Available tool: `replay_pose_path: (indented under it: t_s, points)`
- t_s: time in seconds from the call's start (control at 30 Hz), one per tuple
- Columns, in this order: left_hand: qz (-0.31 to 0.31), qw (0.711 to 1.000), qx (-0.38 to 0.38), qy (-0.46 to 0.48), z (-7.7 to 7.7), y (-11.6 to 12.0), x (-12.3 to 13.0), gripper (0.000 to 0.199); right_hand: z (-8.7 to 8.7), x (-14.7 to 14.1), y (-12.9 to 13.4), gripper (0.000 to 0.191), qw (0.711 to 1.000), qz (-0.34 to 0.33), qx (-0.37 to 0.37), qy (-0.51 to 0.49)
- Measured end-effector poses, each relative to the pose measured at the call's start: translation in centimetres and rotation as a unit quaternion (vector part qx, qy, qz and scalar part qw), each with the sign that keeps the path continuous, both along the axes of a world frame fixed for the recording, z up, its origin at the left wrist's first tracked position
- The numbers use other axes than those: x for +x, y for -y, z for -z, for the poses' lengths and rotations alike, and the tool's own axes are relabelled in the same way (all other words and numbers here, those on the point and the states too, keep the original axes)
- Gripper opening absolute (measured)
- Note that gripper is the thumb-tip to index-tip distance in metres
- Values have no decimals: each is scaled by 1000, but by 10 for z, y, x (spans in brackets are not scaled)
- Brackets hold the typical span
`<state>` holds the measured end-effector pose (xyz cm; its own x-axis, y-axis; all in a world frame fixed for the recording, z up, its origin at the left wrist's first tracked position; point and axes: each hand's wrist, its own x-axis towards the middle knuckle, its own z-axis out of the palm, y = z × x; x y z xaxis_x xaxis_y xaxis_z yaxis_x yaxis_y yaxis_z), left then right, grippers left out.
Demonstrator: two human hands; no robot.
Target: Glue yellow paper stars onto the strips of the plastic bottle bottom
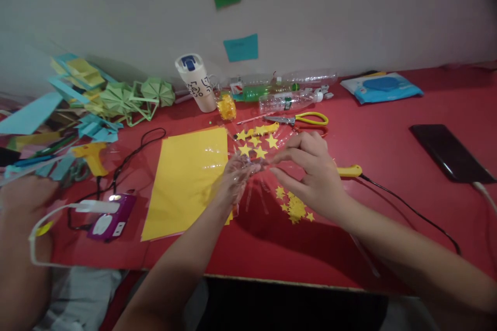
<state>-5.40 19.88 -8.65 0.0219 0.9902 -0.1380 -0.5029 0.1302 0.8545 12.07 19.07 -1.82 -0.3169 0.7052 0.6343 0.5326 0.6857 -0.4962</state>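
My left hand (235,176) is closed around a clear plastic piece (241,194) cut into strips, which looks like a cut bottle. Its thin see-through strips fan outward over the table. My right hand (310,168) hovers at the right of that piece, thumb and forefinger nearly together in a pinch; what lies between them is too small to make out. Several yellow paper stars (259,152) show just beyond my fingertips, on or behind the clear strips. Below my right hand lies a pile of smaller yellow stars (297,209).
Yellow sheets (186,181) lie left. Behind are scissors (310,119), plastic bottles (289,101), a tumbler (196,83) and a wipes pack (382,87). A phone (450,152) and yellow-handled corded tool (349,171) lie right. A glue gun (92,158), purple power strip (112,215) and another person's arm (25,248) are left.
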Motion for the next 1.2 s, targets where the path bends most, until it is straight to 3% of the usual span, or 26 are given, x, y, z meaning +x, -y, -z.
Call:
replay_pose_path:
  t_s: [0.37, 0.63, 0.9, 1.1, 1.2]
  points:
    - [59, 998, 19, 29, -11, -2, -4, 33, -11, 6, -2, 10, 992, -119, -44, -9]
    - [40, 999, 4, 10, -13, -1, -6, 36, -7, 6, -6, 19, 994, -99, -48, 16]
    - [51, 999, 4, -14, -12, 1, -3, 32, -15, 9, -2, 15, 994, -62, -90, 4]
    - [49, 999, -14, -7, -13, 1, 2, 35, -15, 6, 2, 12, 999, -33, 24, 24]
    - [55, 998, -8, -1, -13, 1, 2, 34, -16, 5, 4, 8, 998, -31, 41, 20]
